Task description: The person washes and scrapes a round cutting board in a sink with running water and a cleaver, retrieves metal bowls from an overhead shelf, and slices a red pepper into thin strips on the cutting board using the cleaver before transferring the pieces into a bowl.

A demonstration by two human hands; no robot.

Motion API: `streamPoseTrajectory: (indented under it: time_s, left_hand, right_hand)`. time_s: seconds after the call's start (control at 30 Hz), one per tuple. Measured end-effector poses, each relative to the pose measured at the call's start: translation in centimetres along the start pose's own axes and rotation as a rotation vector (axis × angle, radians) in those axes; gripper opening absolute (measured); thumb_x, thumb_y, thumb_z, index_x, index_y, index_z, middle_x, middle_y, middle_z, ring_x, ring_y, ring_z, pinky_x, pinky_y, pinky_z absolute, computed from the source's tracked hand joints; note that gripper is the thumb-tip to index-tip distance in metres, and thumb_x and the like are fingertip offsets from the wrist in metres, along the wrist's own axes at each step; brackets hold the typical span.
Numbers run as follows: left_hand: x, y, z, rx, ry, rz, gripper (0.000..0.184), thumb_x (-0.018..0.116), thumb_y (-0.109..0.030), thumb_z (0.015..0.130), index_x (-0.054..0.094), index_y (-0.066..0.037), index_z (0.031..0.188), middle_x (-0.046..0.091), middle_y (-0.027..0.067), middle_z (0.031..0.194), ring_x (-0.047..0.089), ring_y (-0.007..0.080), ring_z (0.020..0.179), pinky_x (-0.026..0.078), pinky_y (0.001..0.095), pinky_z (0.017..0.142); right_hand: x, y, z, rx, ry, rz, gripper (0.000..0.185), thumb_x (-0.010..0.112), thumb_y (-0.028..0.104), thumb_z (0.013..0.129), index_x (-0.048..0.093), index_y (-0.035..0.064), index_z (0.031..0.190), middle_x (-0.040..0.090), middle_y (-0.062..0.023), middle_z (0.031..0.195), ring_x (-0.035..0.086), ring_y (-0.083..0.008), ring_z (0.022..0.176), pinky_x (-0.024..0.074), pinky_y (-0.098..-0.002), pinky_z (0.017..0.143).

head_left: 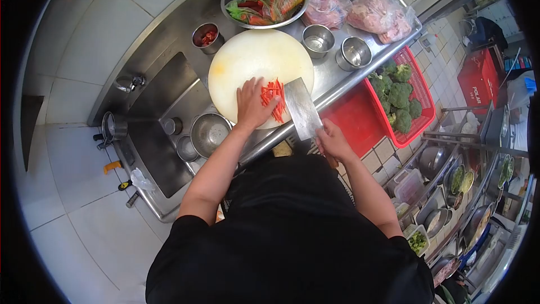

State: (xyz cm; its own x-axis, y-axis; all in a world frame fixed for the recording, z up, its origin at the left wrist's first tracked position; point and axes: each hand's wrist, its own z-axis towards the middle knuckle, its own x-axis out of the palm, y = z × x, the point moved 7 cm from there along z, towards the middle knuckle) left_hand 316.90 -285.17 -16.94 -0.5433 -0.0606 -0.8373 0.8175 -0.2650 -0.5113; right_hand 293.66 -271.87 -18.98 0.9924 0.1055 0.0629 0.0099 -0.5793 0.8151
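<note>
Thin red pepper strips (274, 97) lie in a small pile on the round white cutting board (247, 56). My left hand (253, 103) rests on the board at the left of the pile, fingers apart, with the thumb reaching over the strips. In my right hand (333, 142) is the handle of a cleaver (302, 108). Its broad blade lies at the board's right edge, close beside the strips.
Behind the board are a colander of peppers (264, 1) and bagged meat (378, 16). Metal cups (318, 40) stand to its right, a cup of red pieces (207, 38) to its left. The sink (160, 135) is left; broccoli (400, 94) fills a red basket at the right.
</note>
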Motion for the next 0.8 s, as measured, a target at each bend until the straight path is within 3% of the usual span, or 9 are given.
streamPoseTrajectory:
  time_s: [0.03,0.1,0.17,0.43,0.47,0.57,0.6,0.8]
  left_hand:
    - [1.0,-0.7,-0.1,0.080,0.099,0.215,0.074,0.070,-0.046,0.090,0.047,-0.002,0.144,0.047,0.0231,0.146,0.039,0.0386,0.139,0.031,0.0462,0.117]
    - [1.3,-0.9,-0.2,0.076,0.123,0.134,0.075,0.068,-0.051,0.090,0.048,-0.001,0.142,0.045,0.0237,0.146,0.038,0.0398,0.139,0.028,0.0499,0.117]
    - [1.7,-0.3,-1.0,-0.047,0.202,-0.158,0.075,0.069,-0.050,0.089,0.048,0.001,0.140,0.044,0.0245,0.146,0.038,0.0409,0.137,0.026,0.0532,0.117]
    - [5.1,-3.0,0.6,-0.158,-0.136,-0.156,0.070,0.067,-0.037,0.092,0.040,0.000,0.145,0.039,0.0288,0.150,0.034,0.0440,0.141,0.021,0.0583,0.118]
    - [5.2,-3.1,0.6,-0.153,-0.146,-0.185,0.056,0.062,-0.025,0.095,0.044,-0.001,0.142,0.040,0.0264,0.151,0.033,0.0429,0.142,0.023,0.0559,0.119]
    - [5.0,-2.5,1.0,-0.187,-0.185,-0.306,0.045,0.058,-0.015,0.095,0.049,-0.001,0.136,0.043,0.0244,0.150,0.035,0.0422,0.142,0.027,0.0518,0.118]
    - [4.8,-2.5,0.8,-0.212,-0.246,-0.335,0.035,0.054,-0.008,0.095,0.054,0.000,0.129,0.048,0.0238,0.146,0.040,0.0423,0.139,0.033,0.0474,0.116]
    - [5.7,-7.6,6.8,-0.145,-0.262,-0.428,0.031,0.053,-0.005,0.094,0.059,0.000,0.124,0.054,0.0236,0.140,0.049,0.0401,0.132,0.039,0.0452,0.112]
  right_hand:
    - [0.0,0.0,0.0,0.011,0.007,-0.003,0.014,0.050,0.018,0.106,0.051,0.0041,0.110,0.053,-0.0025,0.068,0.051,-0.0111,0.047,0.0434,-0.0276,0.043]
    - [-0.4,0.1,-0.1,0.014,0.013,-0.018,0.014,0.049,0.018,0.106,0.051,0.0040,0.110,0.053,-0.0026,0.068,0.051,-0.0113,0.047,0.0435,-0.0278,0.043]
    - [-0.5,0.3,0.3,0.016,0.025,-0.026,0.014,0.049,0.017,0.106,0.050,0.0040,0.110,0.053,-0.0027,0.068,0.051,-0.0114,0.047,0.0436,-0.0279,0.043]
    - [1.9,1.8,2.0,0.024,0.133,-0.096,0.016,0.049,0.015,0.104,0.050,0.0053,0.117,0.053,-0.0024,0.069,0.051,-0.0113,0.048,0.0453,-0.0284,0.044]
    - [2.3,2.3,2.1,0.034,0.148,-0.112,0.016,0.049,0.014,0.104,0.050,0.0053,0.117,0.053,-0.0023,0.069,0.050,-0.0109,0.049,0.0441,-0.0285,0.044]
    - [2.5,2.5,2.9,0.054,0.235,-0.052,0.016,0.049,0.014,0.103,0.050,0.0057,0.117,0.052,-0.0020,0.068,0.048,-0.0103,0.049,0.0424,-0.0284,0.044]
    - [2.3,2.5,3.0,0.057,0.250,-0.033,0.015,0.050,0.015,0.103,0.050,0.0064,0.116,0.051,-0.0019,0.068,0.047,-0.0102,0.048,0.0413,-0.0281,0.043]
    - [-1.6,7.2,1.8,0.018,0.103,0.043,0.015,0.051,0.014,0.102,0.049,0.0057,0.114,0.051,-0.0021,0.066,0.049,-0.0110,0.048,0.0413,-0.0286,0.043]
